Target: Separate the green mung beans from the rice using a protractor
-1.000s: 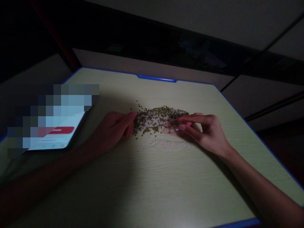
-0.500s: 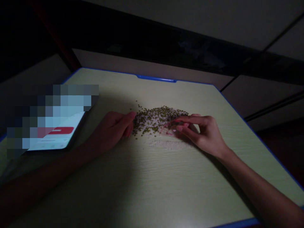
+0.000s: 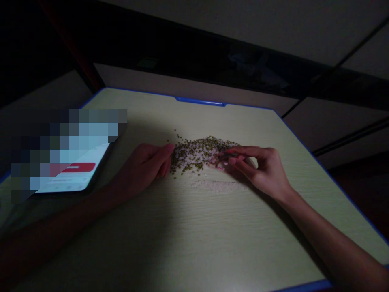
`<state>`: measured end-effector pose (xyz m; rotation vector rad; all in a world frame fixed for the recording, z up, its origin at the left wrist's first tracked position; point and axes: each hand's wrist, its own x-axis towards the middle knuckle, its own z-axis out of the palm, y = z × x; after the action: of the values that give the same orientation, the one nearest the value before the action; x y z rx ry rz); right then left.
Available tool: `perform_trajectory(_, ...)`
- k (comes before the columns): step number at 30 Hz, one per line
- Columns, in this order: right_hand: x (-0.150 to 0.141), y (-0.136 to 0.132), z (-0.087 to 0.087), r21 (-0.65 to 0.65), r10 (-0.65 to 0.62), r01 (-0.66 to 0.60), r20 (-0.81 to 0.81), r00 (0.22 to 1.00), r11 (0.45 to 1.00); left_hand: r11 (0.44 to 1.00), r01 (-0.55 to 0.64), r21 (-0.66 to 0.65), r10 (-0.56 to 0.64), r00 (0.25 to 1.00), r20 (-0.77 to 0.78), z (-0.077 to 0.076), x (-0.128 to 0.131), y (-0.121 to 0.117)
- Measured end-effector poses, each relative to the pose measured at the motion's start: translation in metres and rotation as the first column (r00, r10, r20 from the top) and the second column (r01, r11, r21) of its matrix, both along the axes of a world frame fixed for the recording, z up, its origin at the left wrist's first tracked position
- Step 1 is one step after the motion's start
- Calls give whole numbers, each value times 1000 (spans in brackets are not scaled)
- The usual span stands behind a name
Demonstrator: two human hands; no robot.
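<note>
A low pile of green beans like mung beans (image 3: 209, 142), mixed with small whitish grains (image 3: 193, 152), lies spread on the pale table (image 3: 194, 235). At its left edge is my left hand (image 3: 150, 160), closed, with the thumb laid along the curled fingers; anything inside is hidden. My right hand (image 3: 261, 166) pinches a thin see-through piece with pink-red marks (image 3: 217, 162) between thumb and fingers, low at the pile's right side. Its exact kind is unclear in the dim light. Nearer to me runs a thin band of whitish grains (image 3: 217, 185).
A tablet-like device with a lit screen (image 3: 73, 178) stands on the left, partly blurred out. Blue edging (image 3: 200, 101) borders the table. Behind it are pale cabinet fronts (image 3: 261, 91) with a dark glossy band. Light is dim.
The see-through piece in my right hand has shifted slightly and lies lower against the pile. My left hand has stayed almost still.
</note>
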<state>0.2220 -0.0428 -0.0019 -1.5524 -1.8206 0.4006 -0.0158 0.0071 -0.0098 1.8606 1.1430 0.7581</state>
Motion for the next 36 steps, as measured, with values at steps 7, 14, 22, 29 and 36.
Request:
perform_trajectory(7,1,1,0,31,3,-3,24,1000,1000,1000,19,6,-19,1000,7,-1,-1,0)
perform_trajectory(14,2,2,1,70,-10,6,52,999,998,1000,10,-11,-9,999,34,-6,-2,2)
perform_trajectory(22,3,2,0,103,-18,11,67,998,995,1000,14,-5,-14,1000,23,-3,0,1)
perform_trajectory(29,3,1,-2,120,-42,33,68,997,992,1000,28,-8,-28,999,19,-3,-2,1)
perform_trajectory(36,2,2,-1,113,-23,15,70,997,993,1000,13,-9,-13,1000,19,-2,-1,0)
